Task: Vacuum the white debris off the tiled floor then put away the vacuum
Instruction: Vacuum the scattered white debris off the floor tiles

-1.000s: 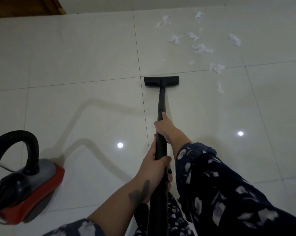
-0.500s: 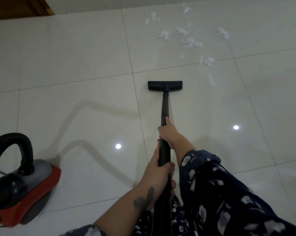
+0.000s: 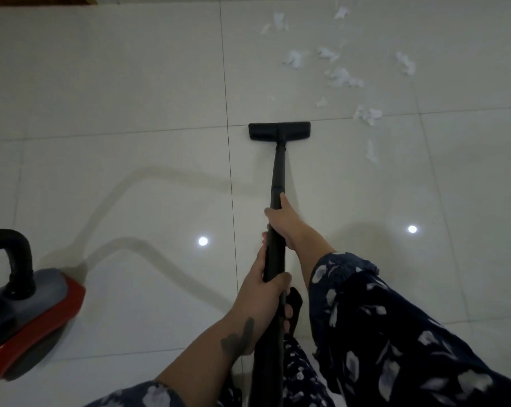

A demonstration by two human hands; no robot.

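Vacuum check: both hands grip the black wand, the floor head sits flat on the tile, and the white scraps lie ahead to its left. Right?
Not quite. In the head view the white scraps lie ahead and to the right of the floor head, not the left. The rest holds: the left hand and right hand both grip the black wand.

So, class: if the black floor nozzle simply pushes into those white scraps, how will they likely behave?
The white scraps look crumpled and thin, so probably very light and floppy. They would likely skid across the glossy tiled floor ahead of the floor nozzle rather than resist.
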